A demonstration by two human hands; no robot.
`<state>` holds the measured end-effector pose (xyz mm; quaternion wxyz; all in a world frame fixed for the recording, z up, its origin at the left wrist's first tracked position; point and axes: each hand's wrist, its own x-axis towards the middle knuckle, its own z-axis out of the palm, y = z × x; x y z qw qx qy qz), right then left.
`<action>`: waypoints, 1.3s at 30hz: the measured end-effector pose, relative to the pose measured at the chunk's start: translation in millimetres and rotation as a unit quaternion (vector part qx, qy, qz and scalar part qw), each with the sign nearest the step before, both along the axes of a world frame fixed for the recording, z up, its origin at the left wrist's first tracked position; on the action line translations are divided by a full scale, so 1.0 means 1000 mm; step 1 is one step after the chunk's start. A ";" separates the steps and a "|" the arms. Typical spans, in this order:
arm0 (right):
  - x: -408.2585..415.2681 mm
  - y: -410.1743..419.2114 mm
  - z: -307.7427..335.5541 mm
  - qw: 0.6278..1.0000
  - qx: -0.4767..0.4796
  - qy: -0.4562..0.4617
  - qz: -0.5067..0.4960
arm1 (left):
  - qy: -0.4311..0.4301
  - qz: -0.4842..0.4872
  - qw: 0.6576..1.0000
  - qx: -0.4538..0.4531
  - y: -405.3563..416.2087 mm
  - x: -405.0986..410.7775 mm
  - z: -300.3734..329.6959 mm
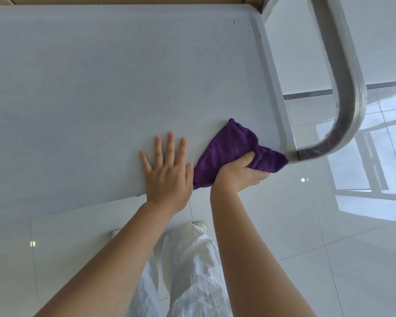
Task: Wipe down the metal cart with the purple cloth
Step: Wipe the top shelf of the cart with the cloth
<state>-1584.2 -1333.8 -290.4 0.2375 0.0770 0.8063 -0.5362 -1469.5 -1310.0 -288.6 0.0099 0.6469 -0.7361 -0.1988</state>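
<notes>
The metal cart (89, 88) fills the upper left of the head view, its flat grey top seen from above. A purple cloth (229, 145) lies bunched at the cart's near right corner, partly hanging over the front edge. My right hand (240, 173) grips the cloth from the near side, thumb on top, fingers curled under the edge. My left hand (168, 172) rests flat on the cart top just left of the cloth, fingers spread, holding nothing.
A curved metal handle tube (345, 92) wrapped in clear film rises at the cart's right end. A raised rim (272, 76) runs along that right side. Glossy white floor tiles (329, 248) lie below, with my white trousers (188, 271) and shoes.
</notes>
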 end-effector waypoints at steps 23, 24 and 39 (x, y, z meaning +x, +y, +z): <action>0.053 0.007 -0.001 0.999 0.022 0.024 0.021 | 0.013 0.098 0.995 0.007 0.056 0.162 0.012; 0.055 0.006 -0.001 0.999 0.024 0.025 0.021 | 0.011 0.098 0.995 0.010 0.057 0.163 0.010; 0.118 0.014 -0.003 0.999 0.015 0.021 0.019 | 0.045 0.087 0.995 0.015 0.055 0.167 0.006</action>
